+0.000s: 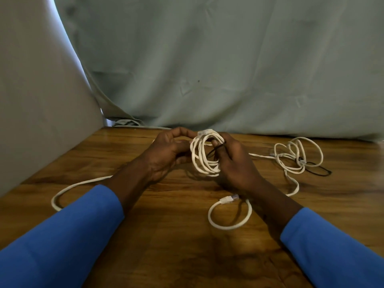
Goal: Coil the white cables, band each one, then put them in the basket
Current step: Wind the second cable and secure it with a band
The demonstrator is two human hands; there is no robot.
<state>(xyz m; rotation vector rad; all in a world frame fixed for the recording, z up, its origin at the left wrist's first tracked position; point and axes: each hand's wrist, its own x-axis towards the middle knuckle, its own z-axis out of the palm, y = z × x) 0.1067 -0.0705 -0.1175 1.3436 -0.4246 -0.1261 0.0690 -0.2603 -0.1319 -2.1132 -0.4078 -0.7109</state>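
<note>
Wooden worktop (166,256) before a grey-green cloth (228,59). At its far middle the white cable coil (202,159) stands near upright: left hand (166,154) pinches its left side, right hand (234,163) grips its right side, a black band (218,148) stretched across the fingers there. Loose second white cable (295,154) lies at right, well apart, a second black band (320,172) touching it.

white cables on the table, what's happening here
A person in blue sleeves holds a coil of white cable over the wooden table. The left hand pinches its top. The right hand grips its side with a black band at the fingers, so banding seems under way. A second cable lies loosely tangled at the right, with a spare band by it. No basket is in view.
</note>
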